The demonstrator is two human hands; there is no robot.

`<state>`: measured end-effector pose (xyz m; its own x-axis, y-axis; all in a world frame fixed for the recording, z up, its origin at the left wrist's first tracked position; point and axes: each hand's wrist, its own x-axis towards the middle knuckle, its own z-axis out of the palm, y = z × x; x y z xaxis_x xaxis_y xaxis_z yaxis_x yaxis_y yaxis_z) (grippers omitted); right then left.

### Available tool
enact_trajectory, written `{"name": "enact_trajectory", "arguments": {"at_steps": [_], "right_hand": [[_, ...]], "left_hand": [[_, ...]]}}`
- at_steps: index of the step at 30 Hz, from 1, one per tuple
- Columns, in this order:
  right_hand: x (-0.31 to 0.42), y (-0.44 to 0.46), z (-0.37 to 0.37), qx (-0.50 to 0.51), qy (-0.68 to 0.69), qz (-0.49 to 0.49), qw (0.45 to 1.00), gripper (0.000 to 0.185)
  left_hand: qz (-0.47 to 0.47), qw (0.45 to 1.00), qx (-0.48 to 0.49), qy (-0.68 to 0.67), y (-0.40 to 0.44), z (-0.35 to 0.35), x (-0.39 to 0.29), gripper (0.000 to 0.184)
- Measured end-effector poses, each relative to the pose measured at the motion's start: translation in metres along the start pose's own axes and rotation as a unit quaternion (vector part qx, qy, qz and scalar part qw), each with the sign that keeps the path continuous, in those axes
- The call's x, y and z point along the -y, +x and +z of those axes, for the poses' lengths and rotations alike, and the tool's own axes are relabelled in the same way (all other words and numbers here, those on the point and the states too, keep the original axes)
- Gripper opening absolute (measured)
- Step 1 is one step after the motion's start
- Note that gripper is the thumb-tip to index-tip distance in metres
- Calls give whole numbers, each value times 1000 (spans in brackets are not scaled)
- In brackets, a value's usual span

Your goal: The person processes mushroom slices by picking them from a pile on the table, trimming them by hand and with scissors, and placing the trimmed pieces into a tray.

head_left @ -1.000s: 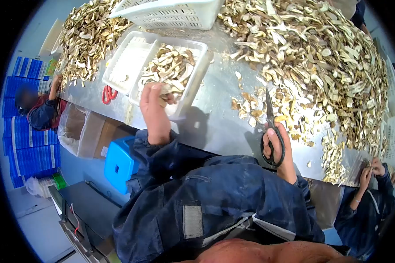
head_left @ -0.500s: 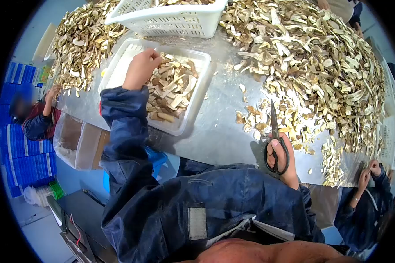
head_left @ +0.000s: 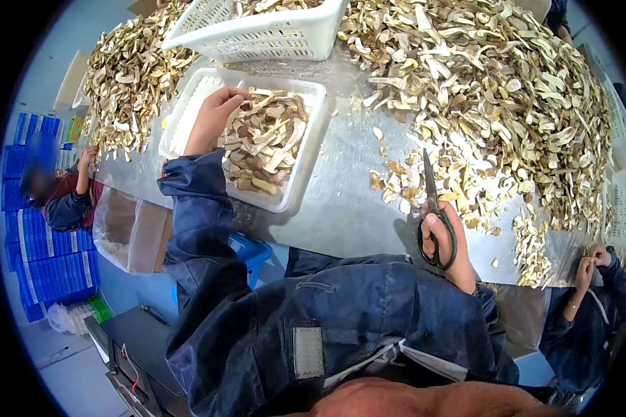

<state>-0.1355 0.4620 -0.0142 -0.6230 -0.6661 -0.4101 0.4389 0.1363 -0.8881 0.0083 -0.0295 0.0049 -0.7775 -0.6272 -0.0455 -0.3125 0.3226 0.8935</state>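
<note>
My left hand [head_left: 215, 119] is over the middle of a white divided tray [head_left: 302, 182], its thumb and fingers pinched together at the edge of the sliced dried mushrooms [head_left: 268, 139]. What it pinches, if anything, is too small to make out. Black scissors [head_left: 431, 182] are held in my right hand [head_left: 446, 243], with the blades together and pointing away from me. Small mushroom pieces [head_left: 466, 187] lie scattered on the metal table [head_left: 348, 208] just beyond the scissors.
A large mushroom heap [head_left: 508, 90] covers the right side, another heap [head_left: 129, 76] the left. A white perforated basket [head_left: 278, 43] stands behind the tray. One person [head_left: 69, 205] is at the far left, another person's hands [head_left: 591, 264] are at the right edge.
My left hand has gone from the near part of the tray's mushrooms to farther back and left, its fingers now pinched. My right hand still holds the scissors in nearly the same place.
</note>
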Motion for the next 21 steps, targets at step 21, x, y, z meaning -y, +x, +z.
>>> {"name": "enact_trajectory", "arguments": {"at_steps": [21], "right_hand": [[0, -3, 0, -1, 15, -11, 1000, 26]], "left_hand": [[-84, 993, 12, 87, -10, 17, -12, 20]]}}
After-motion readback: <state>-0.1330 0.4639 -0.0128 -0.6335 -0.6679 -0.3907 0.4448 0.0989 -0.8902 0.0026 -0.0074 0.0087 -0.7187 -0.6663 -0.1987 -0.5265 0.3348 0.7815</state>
